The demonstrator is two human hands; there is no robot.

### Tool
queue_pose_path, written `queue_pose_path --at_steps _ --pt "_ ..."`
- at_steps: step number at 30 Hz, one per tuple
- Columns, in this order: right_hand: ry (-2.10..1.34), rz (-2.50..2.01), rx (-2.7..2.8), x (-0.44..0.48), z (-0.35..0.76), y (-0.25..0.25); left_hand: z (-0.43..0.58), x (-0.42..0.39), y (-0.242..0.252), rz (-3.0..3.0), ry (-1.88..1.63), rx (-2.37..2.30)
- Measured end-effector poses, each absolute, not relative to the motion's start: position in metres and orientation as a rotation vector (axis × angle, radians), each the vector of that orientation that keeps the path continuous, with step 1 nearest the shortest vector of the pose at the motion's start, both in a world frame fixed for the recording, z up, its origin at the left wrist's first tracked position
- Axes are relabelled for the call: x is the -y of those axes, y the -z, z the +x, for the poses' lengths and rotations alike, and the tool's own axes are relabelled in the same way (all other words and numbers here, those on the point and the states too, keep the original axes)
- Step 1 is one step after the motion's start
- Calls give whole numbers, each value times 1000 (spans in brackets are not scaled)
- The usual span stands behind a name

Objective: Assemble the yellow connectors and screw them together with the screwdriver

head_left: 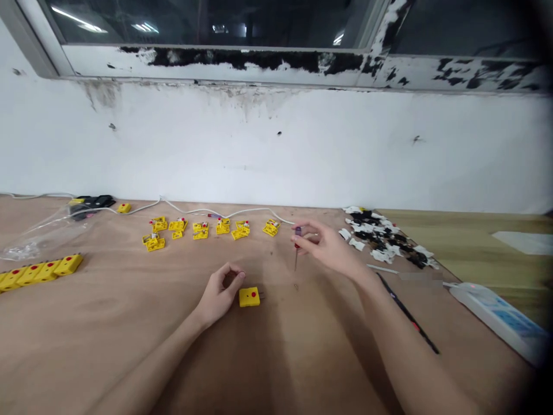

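My right hand grips a small screwdriver with a purple and red handle, its thin shaft pointing down. Just below the tip is a tiny metal piece, perhaps a screw. My left hand has its fingers curled, thumb and fingertips close together; whether something tiny sits between them is hidden. Right beside those fingertips lies a closed yellow plug with a red dot on top and two thin prongs pointing right. Farther back, several opened yellow plug housings with small parts in them stand in a loose row.
Finished-looking yellow plugs line up at the left, near a clear plastic bag. A white cable runs along the wall. Black and white pieces are heaped at the right, with black tweezers and a white power strip nearby.
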State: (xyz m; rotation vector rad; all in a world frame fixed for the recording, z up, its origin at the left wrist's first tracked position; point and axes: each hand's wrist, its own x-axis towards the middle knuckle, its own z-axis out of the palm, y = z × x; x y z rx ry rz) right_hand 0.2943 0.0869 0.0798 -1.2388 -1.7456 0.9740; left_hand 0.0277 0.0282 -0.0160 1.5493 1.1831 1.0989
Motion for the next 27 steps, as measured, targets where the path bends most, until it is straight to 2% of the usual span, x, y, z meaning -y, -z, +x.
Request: queue_pose_path --at_steps 4,11,22,27 --pt "-1118 -1313 1872 -87 315 -78 30 -27 16 1693 -991 -1160" --pt "-954 -1393 2032 -88 303 -67 30 -26 18 1819 -961 -1196" --pt "-1042 -1297 2001 -85 301 -72 29 -23 17 1811 -954 -1179" --pt "-926 -1376 2047 -84 302 -75 29 -23 17 1879 -950 -1191"
